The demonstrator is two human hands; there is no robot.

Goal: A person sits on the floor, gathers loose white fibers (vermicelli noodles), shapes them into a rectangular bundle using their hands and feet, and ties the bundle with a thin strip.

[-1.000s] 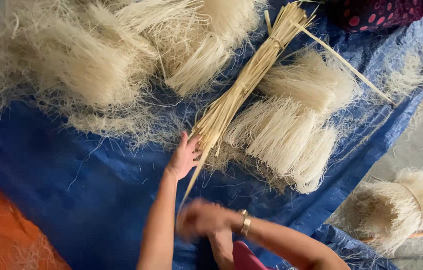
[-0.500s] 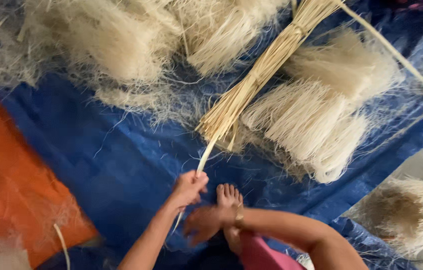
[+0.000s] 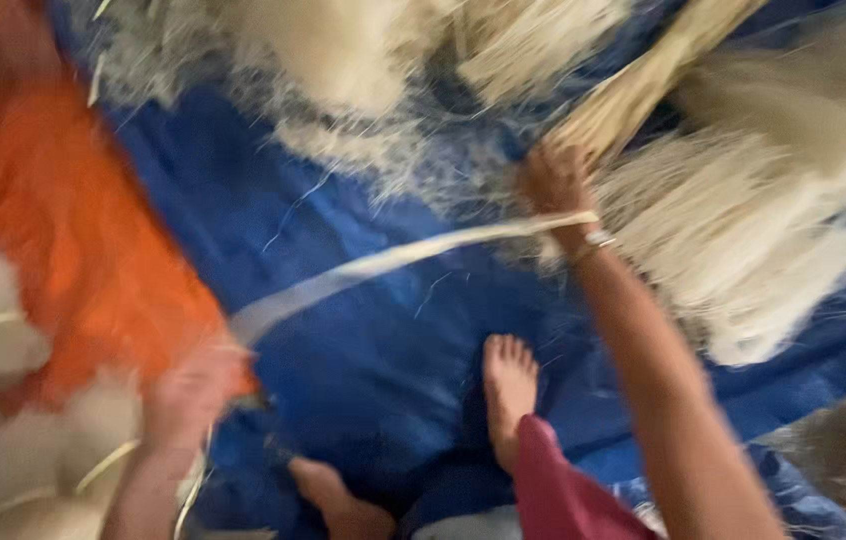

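1. Gripping the stalk bundle [image 3: 633, 95] near its cut end, our right hand [image 3: 555, 185] has its fingers closed on it.
2. Our blurred left hand [image 3: 188, 400] seems clenched on the pale strip [image 3: 393, 262], which stretches across the blue tarp [image 3: 363, 340].
3. Pulling hard could, we judge, snap the strip or scatter the loose fibre piles [image 3: 763, 230].

A blue tarp [image 3: 363, 300] covers the floor, with an orange sheet [image 3: 63, 230] overlapping its left side, in soft, blurred light.
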